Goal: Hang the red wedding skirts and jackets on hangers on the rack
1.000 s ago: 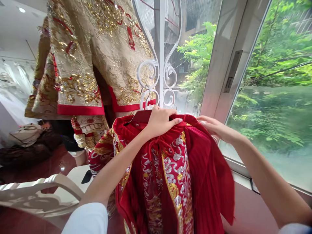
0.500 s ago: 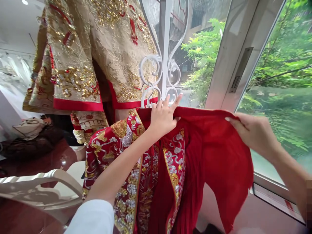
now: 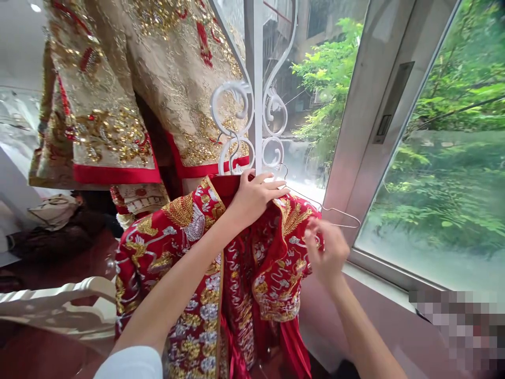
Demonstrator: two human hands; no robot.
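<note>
A red jacket (image 3: 169, 247) with gold and silver embroidery hangs in front of me, its front parted over more red embroidered cloth. My left hand (image 3: 256, 197) is closed on its collar, fingers lying across the top edge. My right hand (image 3: 329, 252) is at the outer edge of the jacket's right-hand shoulder, fingers curled and blurred. Whether it grips the cloth is unclear. Just beyond that shoulder, a bare wire hanger (image 3: 343, 211) sticks out. A second hanger's hook (image 3: 233, 147) rises above the collar.
A white scrolled metal stand (image 3: 255, 95) rises behind the jacket. Cream garments with gold beading (image 3: 181, 105) hang at upper left. A framed window (image 3: 389, 105) fills the right side, above a sill. A white chair back (image 3: 79, 300) stands at lower left, with dark bags (image 3: 51, 231) beyond.
The red cloth my right hand held stretched toward the window has come down, and the embroidered right shoulder now shows. That hand moved left and down. The wire hanger has come into view.
</note>
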